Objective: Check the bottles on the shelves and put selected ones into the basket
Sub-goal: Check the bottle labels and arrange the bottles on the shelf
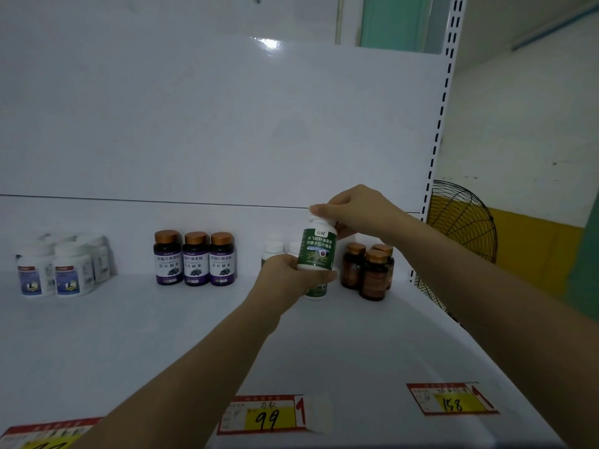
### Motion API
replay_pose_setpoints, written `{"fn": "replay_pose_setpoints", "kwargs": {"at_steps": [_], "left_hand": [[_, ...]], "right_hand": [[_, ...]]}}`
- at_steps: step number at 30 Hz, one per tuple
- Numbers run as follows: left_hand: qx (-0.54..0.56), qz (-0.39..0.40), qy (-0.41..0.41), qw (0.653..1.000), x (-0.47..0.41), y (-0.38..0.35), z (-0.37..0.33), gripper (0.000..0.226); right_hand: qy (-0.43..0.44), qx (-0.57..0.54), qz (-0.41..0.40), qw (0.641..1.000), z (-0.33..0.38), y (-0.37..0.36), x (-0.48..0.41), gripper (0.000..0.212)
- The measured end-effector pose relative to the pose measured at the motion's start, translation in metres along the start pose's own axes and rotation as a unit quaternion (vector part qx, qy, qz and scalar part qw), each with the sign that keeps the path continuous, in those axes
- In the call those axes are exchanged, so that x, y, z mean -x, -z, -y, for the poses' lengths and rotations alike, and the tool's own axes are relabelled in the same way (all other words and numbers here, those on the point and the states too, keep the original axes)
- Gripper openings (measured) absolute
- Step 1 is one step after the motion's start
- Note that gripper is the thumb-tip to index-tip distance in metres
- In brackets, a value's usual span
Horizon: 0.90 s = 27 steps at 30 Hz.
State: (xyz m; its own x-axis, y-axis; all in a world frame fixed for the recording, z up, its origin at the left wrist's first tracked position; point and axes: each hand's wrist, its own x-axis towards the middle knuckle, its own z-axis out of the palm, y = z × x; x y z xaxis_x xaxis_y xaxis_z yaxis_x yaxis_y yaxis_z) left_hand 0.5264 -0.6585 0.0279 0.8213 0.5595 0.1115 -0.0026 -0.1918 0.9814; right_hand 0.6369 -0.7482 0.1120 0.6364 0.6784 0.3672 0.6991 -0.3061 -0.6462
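The white shelf (129,335) spreads wide in front of me, with its white back panel (210,124) rising behind it and a slotted upright post (436,150) at its right edge. Past that post stands a fan (460,228) with a black wire guard, against a yellow and white wall.

Both my bare forearms reach in over the shelf. My left hand (285,277) wraps round the lower part of the green-labelled bottle (319,251), fingers curled under its base. My right hand (353,212) comes down from above, its fingers closed over the bottle's white cap. I hold the bottle upright and lifted off the shelf, label towards me, near the right-hand end.

Along the back of the shelf stand groups of bottles. Far left is a cluster of white bottles with blue labels (61,267). Near the middle, three dark bottles with purple labels (195,259) and copper caps stand side by side, touching. Just behind my left hand are white-capped bottles (274,249), mostly hidden, and one more green-labelled one (316,291) shows below my fingers. To the right are amber bottles (369,270) with copper caps, bunched together.

On the shelf's front edge sit price tags: one marked 99 (264,414), one marked 158 (452,401), and a third (45,437) cut off at the lower left.
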Motion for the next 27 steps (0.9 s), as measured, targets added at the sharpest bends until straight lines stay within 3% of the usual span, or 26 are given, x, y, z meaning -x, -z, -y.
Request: {"fn": "replay_pose_setpoints", "kwargs": {"at_steps": [7,10,13,15,19,23,27], "left_hand": [[-0.035,-0.039,-0.048,0.997,0.003,0.001,-0.002,0.034],[0.017,0.023,-0.003,1.000,0.001,0.011,-0.005,0.043],[-0.003,0.075,-0.004,0.997,0.000,0.018,-0.003,0.048],[-0.048,0.038,-0.033,0.998,0.001,0.016,-0.002,0.045],[-0.093,-0.056,-0.095,0.990,0.007,0.008,-0.002,0.048],[-0.072,0.019,-0.072,0.995,0.007,0.015,-0.001,0.037],[-0.083,0.040,-0.065,0.994,0.001,0.020,-0.004,0.051]], "right_hand": [[-0.026,-0.001,0.016,1.000,0.014,0.007,0.002,0.036],[0.007,-0.057,0.080,0.995,0.017,0.018,0.005,0.026],[0.049,-0.103,0.149,0.982,0.009,0.021,0.011,0.021],[0.044,-0.116,0.156,0.980,0.003,0.014,0.013,0.022],[0.037,-0.025,0.114,0.992,0.004,0.002,0.011,0.039],[0.054,-0.078,0.163,0.982,-0.002,0.009,0.008,0.026],[0.046,-0.188,0.188,0.963,-0.002,0.010,0.006,0.028]]}}
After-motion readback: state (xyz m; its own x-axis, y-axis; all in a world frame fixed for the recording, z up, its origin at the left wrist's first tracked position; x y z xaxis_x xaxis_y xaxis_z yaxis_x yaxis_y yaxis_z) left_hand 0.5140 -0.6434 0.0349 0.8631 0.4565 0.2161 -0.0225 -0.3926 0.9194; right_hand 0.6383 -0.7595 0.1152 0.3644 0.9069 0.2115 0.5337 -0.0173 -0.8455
